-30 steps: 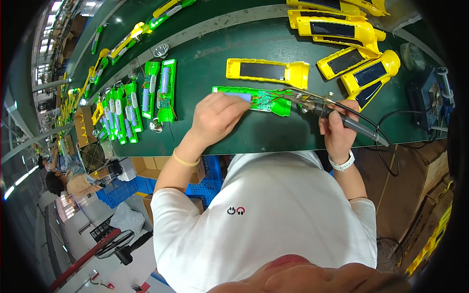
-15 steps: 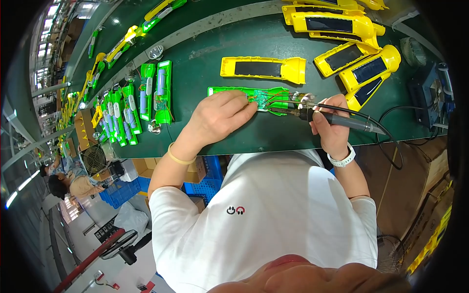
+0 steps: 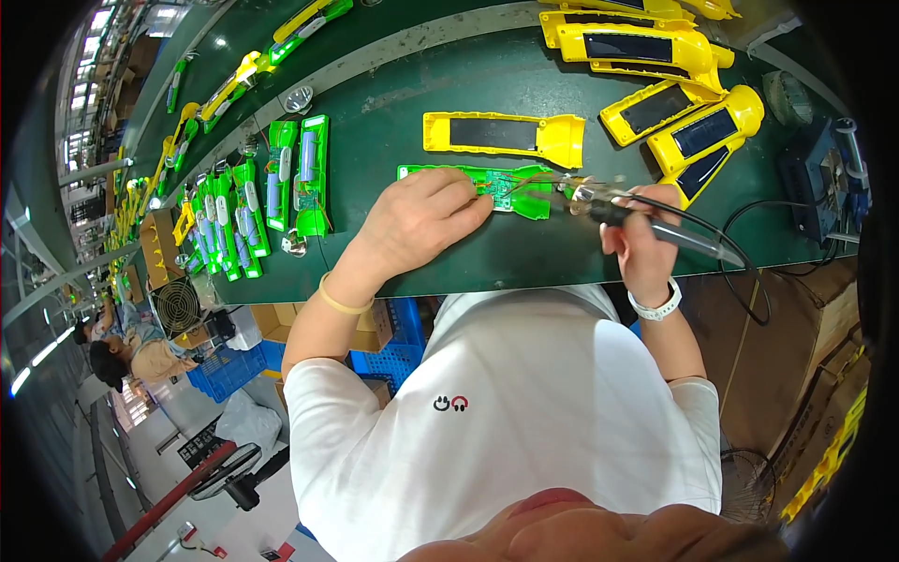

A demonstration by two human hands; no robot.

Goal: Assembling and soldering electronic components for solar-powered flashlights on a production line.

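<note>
A green flashlight housing half (image 3: 532, 206) lies on the bench in front of me, with a small green circuit board (image 3: 500, 190) and thin wires in it. My left hand (image 3: 421, 220) is closed over the housing's left part, fingertips at the board's edge; what sits under the fingers is hidden. In my right hand (image 3: 646, 245) is a soldering iron (image 3: 691, 242), its tip end blurred and pointing left toward the housing. A shiny lamp head (image 3: 584, 195) is beside the housing's wide end. Just beyond lies a yellow housing half (image 3: 562, 140) with a dark panel.
More yellow housings (image 3: 707, 136) are piled at the far right. Several green halves with batteries (image 3: 225, 220) stand in a row at the left. A blue soldering station (image 3: 815, 187) sits at the right edge, its black cable looping to the iron. Further left, another person (image 3: 154, 361) sits.
My right hand has moved slightly right, drawing the soldering iron's tip back from the board area. The left hand stays on the green housing.
</note>
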